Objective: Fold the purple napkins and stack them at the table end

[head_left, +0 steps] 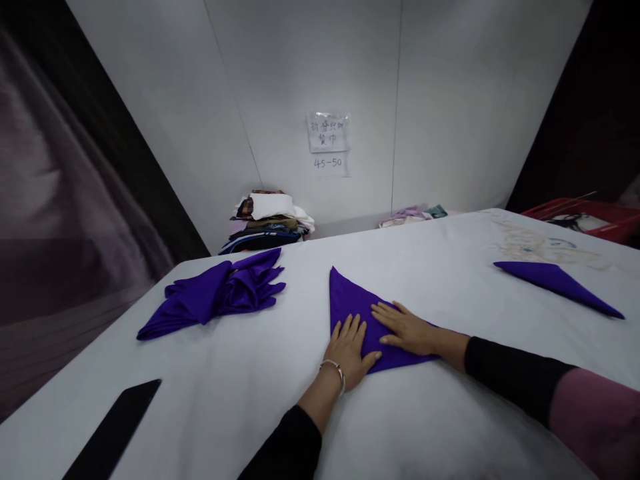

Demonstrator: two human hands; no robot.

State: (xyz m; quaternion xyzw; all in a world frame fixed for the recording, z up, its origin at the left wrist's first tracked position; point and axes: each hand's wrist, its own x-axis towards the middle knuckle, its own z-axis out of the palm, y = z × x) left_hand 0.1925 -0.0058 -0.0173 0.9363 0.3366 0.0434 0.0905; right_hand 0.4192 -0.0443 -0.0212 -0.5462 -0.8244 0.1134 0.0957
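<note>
A purple cloth napkin (350,293), folded into a triangle, lies flat on the white-covered table (230,387). My left hand (347,350) rests palm down on its near left corner, fingers stretched out and a bracelet at the wrist. Across the middle of the same napkin, my right hand (405,328) presses flat with its fingers spread. Part of the cloth is hidden beneath both hands and the right wrist. Neither hand grips anything.
To the left lies a loose heap of purple napkins (210,290). A folded purple napkin (555,283) sits at the right. Nearer on the left is a flat black object (115,427). Behind the table are stacked clothes (270,220) and a red basket (615,220).
</note>
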